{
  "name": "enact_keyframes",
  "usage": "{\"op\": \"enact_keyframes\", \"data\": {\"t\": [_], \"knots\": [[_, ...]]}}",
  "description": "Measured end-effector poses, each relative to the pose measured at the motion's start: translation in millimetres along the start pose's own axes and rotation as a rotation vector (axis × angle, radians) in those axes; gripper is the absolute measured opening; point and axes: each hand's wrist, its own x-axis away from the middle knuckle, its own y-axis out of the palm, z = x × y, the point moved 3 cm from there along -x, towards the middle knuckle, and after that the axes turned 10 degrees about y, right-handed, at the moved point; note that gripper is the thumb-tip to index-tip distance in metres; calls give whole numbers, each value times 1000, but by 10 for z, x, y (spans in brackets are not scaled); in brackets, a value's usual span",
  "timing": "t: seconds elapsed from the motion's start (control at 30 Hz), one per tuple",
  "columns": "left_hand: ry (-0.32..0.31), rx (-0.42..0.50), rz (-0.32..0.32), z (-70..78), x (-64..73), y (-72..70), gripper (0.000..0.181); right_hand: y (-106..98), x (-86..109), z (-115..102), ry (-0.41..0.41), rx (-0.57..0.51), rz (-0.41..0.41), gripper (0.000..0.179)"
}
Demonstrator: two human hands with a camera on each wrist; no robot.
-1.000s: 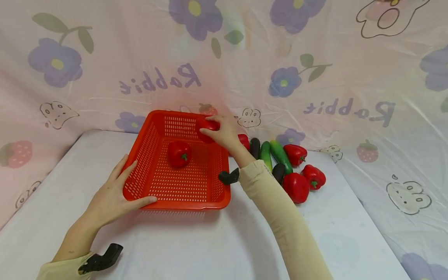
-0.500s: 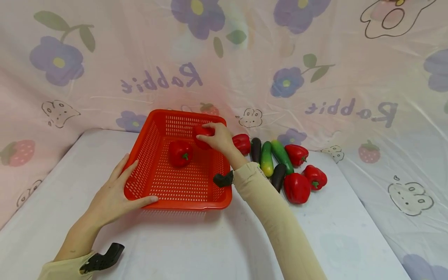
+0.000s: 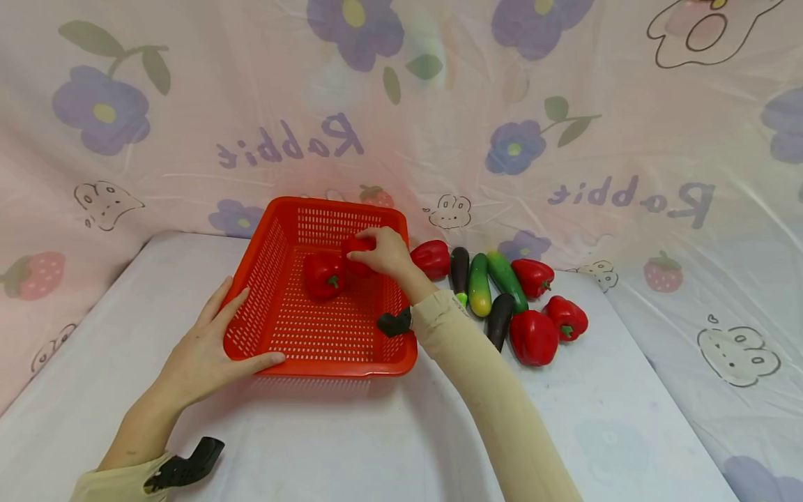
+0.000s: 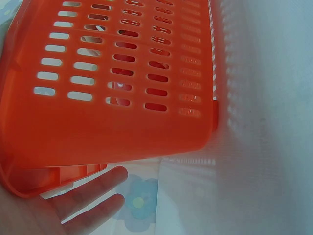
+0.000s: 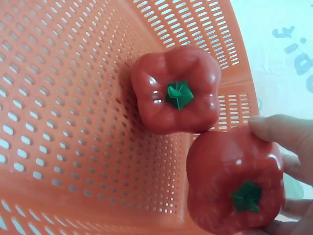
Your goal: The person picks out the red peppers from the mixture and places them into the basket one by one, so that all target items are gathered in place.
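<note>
My right hand (image 3: 387, 252) grips a red bell pepper (image 5: 234, 178) inside the orange-red plastic basket (image 3: 326, 367). A second red bell pepper (image 5: 176, 90) sits on the basket floor, right beside the held one; both show green stems in the right wrist view. My left hand (image 3: 197, 359) rests at the basket's front left corner, its thumb along the front rim and its fingers straight by the left side. In the left wrist view two fingertips (image 4: 112, 178) show past the basket's slotted outer wall (image 4: 98, 132).
Right of the basket lie a red bell pepper (image 3: 431, 260), two eggplants (image 3: 460, 268), a cucumber (image 3: 507, 279), a green-yellow cucumber (image 3: 479, 286) and more bell peppers (image 3: 534, 338). A printed curtain (image 3: 401, 125) hangs behind the white table (image 3: 301, 446).
My right hand has moved left and down into the basket with its bell pepper, bringing it next to the other one. My left hand stays in place.
</note>
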Motion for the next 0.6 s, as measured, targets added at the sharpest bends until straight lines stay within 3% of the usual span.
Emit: {"op": "enact_keyframes", "data": {"t": [0.33, 0.6], "knots": [[3, 2, 13, -9, 11, 10, 113, 110, -14, 26, -10, 38, -91, 43], [5, 2, 17, -9, 11, 16, 113, 145, -18, 31, -15, 73, -116, 44]]}}
